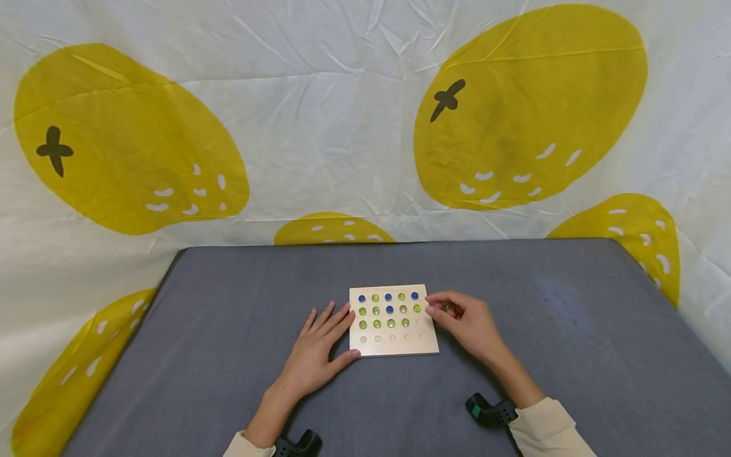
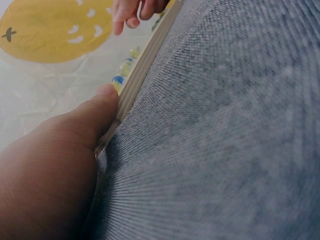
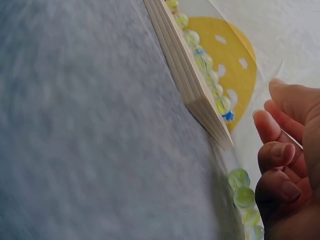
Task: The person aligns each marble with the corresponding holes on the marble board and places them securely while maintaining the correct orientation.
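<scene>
Board (image 1: 394,348): left grip (image 1: 313,358) spread, touching left edge; right grip (image 1: 471,320) curled by right, can't tell if holding; green marbles (image 3: 244,197) beside.

Soft, even brightness fills the head view, where the cloth (image 1: 331,146) looks evenly pale, its creases faintly shaded, and a hazy light patch sits on the surface (image 1: 257,279) toward its far right corner. The marbles (image 1: 391,324) catch tiny glints, and faint shadows lie beneath the forearms. The left wrist view is dimmer: the left grip (image 2: 55,165) falls into shade, darkness gathers beside the board (image 2: 142,72), and the surface's weave stretches into streaks. In the right wrist view the surface blurs broadly, the cloth washes out, and the right grip (image 3: 292,155) is shaded underneath.
</scene>
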### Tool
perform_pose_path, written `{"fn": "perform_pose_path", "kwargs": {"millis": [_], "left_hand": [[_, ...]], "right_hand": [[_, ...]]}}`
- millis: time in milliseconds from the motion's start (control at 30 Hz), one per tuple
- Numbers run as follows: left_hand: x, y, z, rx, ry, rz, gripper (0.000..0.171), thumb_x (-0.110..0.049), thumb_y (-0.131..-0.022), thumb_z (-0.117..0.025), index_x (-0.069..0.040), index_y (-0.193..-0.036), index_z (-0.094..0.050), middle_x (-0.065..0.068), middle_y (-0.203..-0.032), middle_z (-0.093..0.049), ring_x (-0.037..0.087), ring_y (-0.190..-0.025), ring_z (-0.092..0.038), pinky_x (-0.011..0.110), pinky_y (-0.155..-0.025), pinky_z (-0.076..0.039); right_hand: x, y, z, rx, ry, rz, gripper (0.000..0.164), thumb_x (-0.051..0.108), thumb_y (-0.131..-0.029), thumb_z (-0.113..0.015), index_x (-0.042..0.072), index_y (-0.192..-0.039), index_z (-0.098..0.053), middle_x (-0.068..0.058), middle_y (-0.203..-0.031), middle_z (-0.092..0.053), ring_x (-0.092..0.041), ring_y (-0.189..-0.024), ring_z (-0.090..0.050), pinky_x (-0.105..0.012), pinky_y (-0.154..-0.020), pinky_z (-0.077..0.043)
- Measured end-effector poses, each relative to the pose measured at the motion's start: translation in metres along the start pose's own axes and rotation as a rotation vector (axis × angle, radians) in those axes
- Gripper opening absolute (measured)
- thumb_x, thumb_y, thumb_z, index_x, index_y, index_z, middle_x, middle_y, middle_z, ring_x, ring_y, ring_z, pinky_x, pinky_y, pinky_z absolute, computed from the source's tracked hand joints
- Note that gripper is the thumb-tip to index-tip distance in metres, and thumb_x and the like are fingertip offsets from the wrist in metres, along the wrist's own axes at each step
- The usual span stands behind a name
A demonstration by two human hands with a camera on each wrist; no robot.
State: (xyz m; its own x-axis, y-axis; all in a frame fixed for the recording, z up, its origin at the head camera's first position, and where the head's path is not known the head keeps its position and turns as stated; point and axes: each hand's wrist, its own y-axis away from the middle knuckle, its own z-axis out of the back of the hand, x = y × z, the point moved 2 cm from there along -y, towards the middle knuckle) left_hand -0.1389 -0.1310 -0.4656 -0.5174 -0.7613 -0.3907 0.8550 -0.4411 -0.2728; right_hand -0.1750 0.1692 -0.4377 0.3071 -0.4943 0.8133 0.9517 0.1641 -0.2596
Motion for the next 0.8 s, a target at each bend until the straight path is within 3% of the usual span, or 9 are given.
{"fn": "perform_pose_path", "kwargs": {"millis": [800], "left_hand": [[-0.002,-0.003,0.002,0.004,0.011,0.01,0.07,-0.052,-0.091,-0.058,-0.018,-0.148,-0.038,-0.001,-0.153,-0.032,0.027,-0.142,-0.022,0.052,-0.114,-0.011]], "right_hand": [[-0.027,-0.005,0.053,-0.002,0.038,-0.029,0.026,0.025,-0.086,-0.074,0.011,-0.108,-0.072,0.0,-0.086,-0.065,-0.013,-0.06,-0.048,-0.024,-0.048,-0.039]]}}
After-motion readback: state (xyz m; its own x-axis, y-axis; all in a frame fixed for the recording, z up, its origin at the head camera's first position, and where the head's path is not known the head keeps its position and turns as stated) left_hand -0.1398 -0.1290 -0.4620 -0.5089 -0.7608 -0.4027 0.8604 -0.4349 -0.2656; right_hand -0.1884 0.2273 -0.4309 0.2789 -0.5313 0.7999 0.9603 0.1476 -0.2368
